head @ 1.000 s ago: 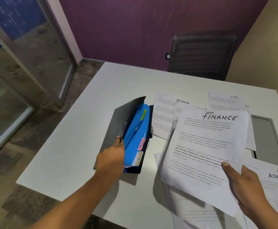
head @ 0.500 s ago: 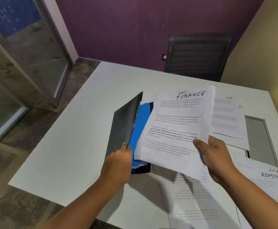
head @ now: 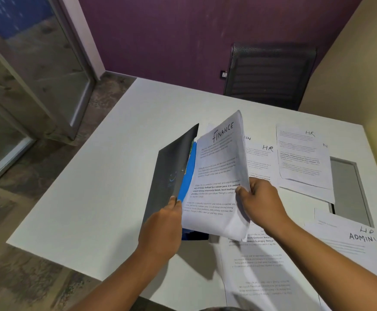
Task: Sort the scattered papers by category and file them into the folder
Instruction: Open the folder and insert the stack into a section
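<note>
— Hands?
— Left hand (head: pixel 163 225) pinches the folder (head: pixel 172 173) cover open, centre frame; right hand (head: pixel 259 205) grips the FINANCE sheet (head: pixel 219 176), its lower edge at the blue dividers (head: pixel 188 173).
— Surface, room?
— White desk (head: pixel 89 194); glass door (head: pixel 37 70) upper left, purple wall (head: pixel 172 37), black chair (head: pixel 270 75).
— Writing?
— HR sheets (head: pixel 302 158), ADMIN sheet (head: pixel 351 241) at right.
— Change?
— Sheet has swung leftward, now against the folder.
</note>
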A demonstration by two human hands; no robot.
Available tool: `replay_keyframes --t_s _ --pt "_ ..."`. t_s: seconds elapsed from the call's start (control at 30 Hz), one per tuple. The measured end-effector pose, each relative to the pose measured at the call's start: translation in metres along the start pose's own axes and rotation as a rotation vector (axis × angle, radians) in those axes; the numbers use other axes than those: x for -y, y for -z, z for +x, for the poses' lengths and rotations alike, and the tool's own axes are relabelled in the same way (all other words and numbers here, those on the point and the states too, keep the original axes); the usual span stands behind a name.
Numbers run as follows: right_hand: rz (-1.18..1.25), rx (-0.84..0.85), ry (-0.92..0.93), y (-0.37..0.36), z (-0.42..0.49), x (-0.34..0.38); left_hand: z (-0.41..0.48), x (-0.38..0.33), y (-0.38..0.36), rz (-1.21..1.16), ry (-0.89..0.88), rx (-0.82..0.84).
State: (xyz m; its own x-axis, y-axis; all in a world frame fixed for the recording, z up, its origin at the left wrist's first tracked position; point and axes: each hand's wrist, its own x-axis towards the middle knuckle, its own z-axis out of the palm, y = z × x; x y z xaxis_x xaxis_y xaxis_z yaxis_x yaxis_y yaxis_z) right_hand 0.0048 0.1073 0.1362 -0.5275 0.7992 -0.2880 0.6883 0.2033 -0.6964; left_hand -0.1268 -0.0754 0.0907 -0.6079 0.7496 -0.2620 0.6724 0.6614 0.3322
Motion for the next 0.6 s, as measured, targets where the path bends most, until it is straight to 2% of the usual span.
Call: replay_keyframes --t_s 0.13,0.6 --pt "0.001 0.04 -0.004 -0.003 -0.001 0.006 -0.004 -0.005 -0.002 -0.013 -0.002 0.023" --pt "-0.057 0.002 0.099 -0.037 -0.001 0.011 -0.012 -0.026 0.0 -0.016 -0.053 0.021"
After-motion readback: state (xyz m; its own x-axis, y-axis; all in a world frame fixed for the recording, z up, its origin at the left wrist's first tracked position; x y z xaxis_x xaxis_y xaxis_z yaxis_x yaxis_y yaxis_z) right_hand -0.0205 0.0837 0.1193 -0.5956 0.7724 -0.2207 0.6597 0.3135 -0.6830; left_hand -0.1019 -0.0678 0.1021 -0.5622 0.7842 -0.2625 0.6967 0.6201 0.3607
